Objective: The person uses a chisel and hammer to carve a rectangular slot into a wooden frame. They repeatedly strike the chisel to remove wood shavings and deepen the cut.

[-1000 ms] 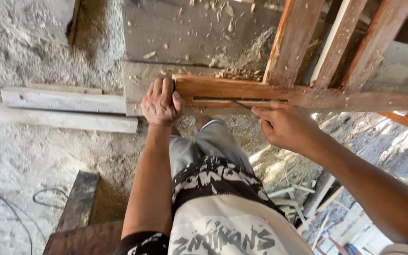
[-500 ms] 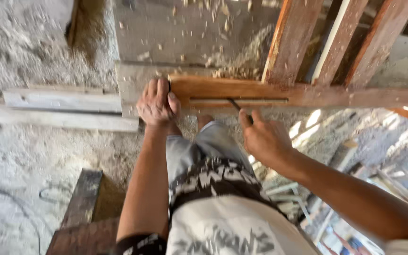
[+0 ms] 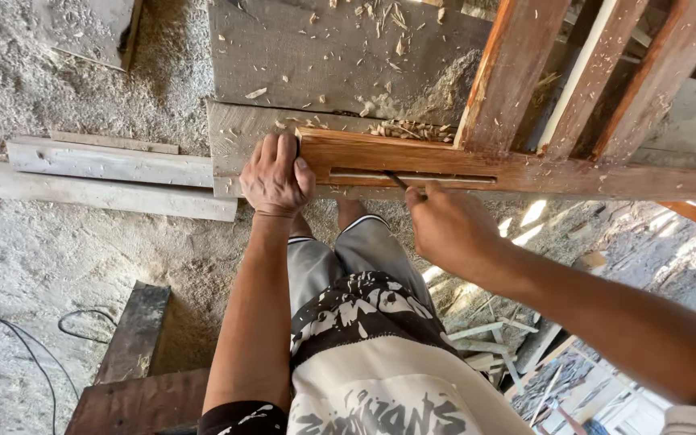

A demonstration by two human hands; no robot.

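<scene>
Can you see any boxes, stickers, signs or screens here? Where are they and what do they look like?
No boxes, stickers, signs or screens show.
Printed shirt: bottom middle, on the person; cream cloth with a black band and big blocky lettering, the only print in view.
Reddish-brown wooden frame: at the top right, bare wood, no label; the left hand rests on its end, and the right hand holds a thin dark tool to it.
</scene>
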